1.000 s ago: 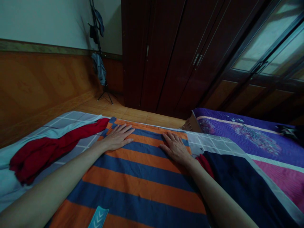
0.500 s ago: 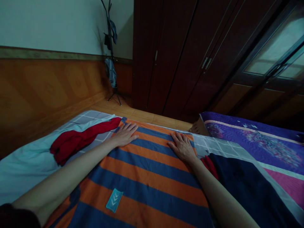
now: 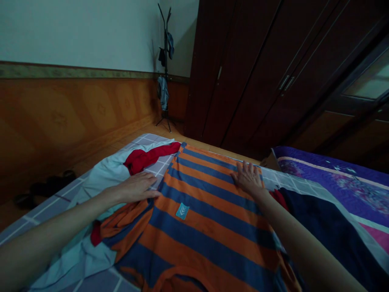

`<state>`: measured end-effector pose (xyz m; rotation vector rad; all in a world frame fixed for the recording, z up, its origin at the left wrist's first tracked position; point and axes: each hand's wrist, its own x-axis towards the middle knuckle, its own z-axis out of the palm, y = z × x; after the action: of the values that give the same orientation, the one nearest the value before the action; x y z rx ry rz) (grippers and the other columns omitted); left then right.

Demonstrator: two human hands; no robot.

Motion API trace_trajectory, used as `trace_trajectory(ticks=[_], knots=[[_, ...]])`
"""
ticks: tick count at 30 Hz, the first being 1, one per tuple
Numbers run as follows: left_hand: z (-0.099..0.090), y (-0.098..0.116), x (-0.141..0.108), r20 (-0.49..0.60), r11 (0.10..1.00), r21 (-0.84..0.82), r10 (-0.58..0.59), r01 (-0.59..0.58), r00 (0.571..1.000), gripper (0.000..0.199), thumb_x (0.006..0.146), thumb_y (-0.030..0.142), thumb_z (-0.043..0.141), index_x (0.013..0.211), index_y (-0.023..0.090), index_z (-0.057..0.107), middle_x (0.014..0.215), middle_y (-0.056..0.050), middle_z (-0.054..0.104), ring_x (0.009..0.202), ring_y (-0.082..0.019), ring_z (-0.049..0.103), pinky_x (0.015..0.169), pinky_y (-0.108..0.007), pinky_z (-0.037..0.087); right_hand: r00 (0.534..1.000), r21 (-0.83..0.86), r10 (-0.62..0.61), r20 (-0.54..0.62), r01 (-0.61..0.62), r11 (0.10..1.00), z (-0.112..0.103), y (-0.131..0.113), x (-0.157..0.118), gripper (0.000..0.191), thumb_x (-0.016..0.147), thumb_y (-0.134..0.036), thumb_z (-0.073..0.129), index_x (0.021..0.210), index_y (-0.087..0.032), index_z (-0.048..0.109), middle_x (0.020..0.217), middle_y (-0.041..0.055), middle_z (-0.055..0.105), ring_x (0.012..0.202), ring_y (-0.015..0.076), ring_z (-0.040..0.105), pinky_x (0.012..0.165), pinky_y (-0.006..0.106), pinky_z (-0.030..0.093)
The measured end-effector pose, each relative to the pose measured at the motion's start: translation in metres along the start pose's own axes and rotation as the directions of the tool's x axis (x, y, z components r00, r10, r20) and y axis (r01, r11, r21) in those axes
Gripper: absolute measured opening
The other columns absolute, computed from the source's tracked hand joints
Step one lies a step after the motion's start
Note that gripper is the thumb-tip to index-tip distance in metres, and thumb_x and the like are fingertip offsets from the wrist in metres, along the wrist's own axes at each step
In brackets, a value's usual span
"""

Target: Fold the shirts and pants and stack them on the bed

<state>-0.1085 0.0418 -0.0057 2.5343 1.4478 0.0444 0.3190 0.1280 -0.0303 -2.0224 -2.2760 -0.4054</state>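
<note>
Behind, a dark wooden wardrobe (image 3: 243, 73). In front, a grey checked bedsheet (image 3: 291, 180). Spread across it, neckline nearest the viewer and hem at the far edge, a striped orange-and-blue shirt (image 3: 209, 227). To the shirt's right, navy cloth (image 3: 325, 227); to its left, pale blue cloth (image 3: 103, 174). By the shirt's left side, left hand (image 3: 135, 188), fingers extended and loose; contact hard to tell. On the hem's right corner, right hand (image 3: 249, 178), fingers splayed, released. On the shirt, a small turquoise patch (image 3: 182, 211).

Your bare left hand (image 3: 136, 188), your bare right hand (image 3: 247, 178), your fingers (image 3: 250, 167) slender, your wrists (image 3: 259, 192) narrow, your forearms (image 3: 73, 218) uncovered and smoothly tapered
</note>
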Motion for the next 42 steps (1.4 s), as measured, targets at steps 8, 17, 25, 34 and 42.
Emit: trace_trajectory(ticks=[8, 17, 25, 34, 42], knots=[[0.015, 0.002, -0.053, -0.125, 0.984, -0.161, -0.092, 0.071, 0.988, 0.022, 0.077, 0.041, 0.057, 0.072, 0.02, 0.057, 0.08, -0.003, 0.059, 0.083, -0.022, 0.055, 0.077, -0.031, 0.042, 0.927, 0.181, -0.366, 0.081, 0.347, 0.92, -0.033, -0.163, -0.068, 0.07, 0.091, -0.064, 0.032, 0.142, -0.016, 0.037, 0.147, 0.0138, 0.037, 0.133, 0.0321, 0.034, 0.107, 0.043, 0.027], [0.008, -0.021, -0.067, 0.023, 0.455, -0.882, -0.215, 0.121, 0.976, 0.028, 0.077, 0.043, 0.06, 0.088, 0.018, 0.057, 0.081, 0.0, 0.063, 0.075, -0.017, 0.061, 0.07, -0.027, 0.05, 0.818, 0.553, -0.574, 0.034, 0.463, 0.693, -0.065, -0.265, -0.112, 0.081, 0.09, -0.065, 0.032, 0.144, -0.005, 0.031, 0.149, 0.0212, 0.029, 0.138, 0.0367, 0.023, 0.112, 0.051, 0.018], [0.007, -0.022, -0.073, 0.029, 0.482, -0.866, -0.224, 0.136, 0.974, 0.026, 0.079, 0.043, 0.06, 0.086, 0.018, 0.053, 0.069, 0.004, 0.055, 0.061, -0.012, 0.054, 0.054, -0.02, 0.04, 0.847, 0.594, -0.531, 0.017, 0.418, 0.687, -0.064, -0.253, -0.096, 0.076, 0.092, -0.064, 0.03, 0.145, -0.01, 0.03, 0.151, 0.0182, 0.028, 0.138, 0.0317, 0.025, 0.112, 0.047, 0.021], [0.014, -0.031, -0.073, 0.118, 0.535, -0.82, -0.187, 0.201, 0.975, 0.023, 0.081, 0.039, 0.057, 0.086, 0.017, 0.05, 0.057, 0.009, 0.042, 0.046, -0.007, 0.037, 0.045, -0.018, 0.026, 0.94, 0.487, -0.331, 0.078, 0.254, 0.836, -0.042, -0.253, -0.017, 0.058, 0.094, -0.048, 0.042, 0.138, -0.009, 0.039, 0.147, 0.019, 0.033, 0.137, 0.0343, 0.024, 0.109, 0.055, 0.016], [0.005, -0.026, -0.073, 0.053, 0.595, -0.779, -0.255, 0.2, 0.965, 0.028, 0.08, 0.044, 0.054, 0.087, 0.018, 0.053, 0.06, 0.006, 0.048, 0.048, -0.009, 0.043, 0.044, -0.018, 0.029, 0.83, 0.618, -0.551, 0.088, 0.389, 0.683, -0.087, -0.265, -0.085, 0.066, 0.094, -0.053, 0.038, 0.141, -0.006, 0.036, 0.149, 0.0208, 0.028, 0.138, 0.0308, 0.025, 0.111, 0.046, 0.024]])
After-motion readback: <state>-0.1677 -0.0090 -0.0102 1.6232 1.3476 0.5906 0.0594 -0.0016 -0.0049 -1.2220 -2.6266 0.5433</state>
